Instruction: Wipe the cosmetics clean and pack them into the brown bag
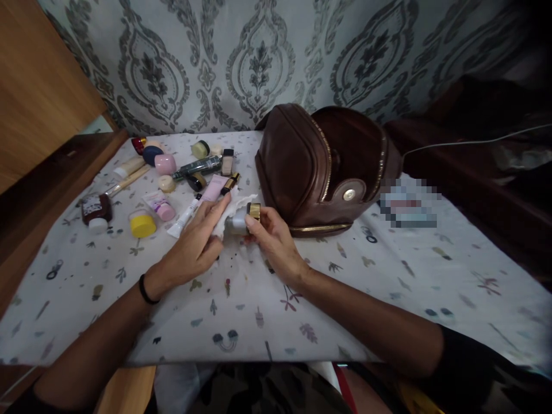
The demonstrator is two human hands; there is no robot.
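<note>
My right hand (279,246) grips a small clear bottle (238,222) by its gold-and-black cap end, thumb on top. The bottle lies sideways over the table. With my left hand (194,244) I hold a crumpled white tissue (230,208) around the bottle's other end, and the tissue covers part of it. Just beyond my left fingers lie a pink tube (214,187), a white tube (184,217) and a black-and-gold item (230,183). A brown leather bag (295,167) stands unzipped close behind my right hand.
Several cosmetics lie at the left, among them a yellow-lidded jar (142,224), a dark red bottle (95,210), a pink jar (164,164) and a green tube (198,168). A patterned cloth (259,322) covers the table. A blurred-out item (407,203) lies right of the bag.
</note>
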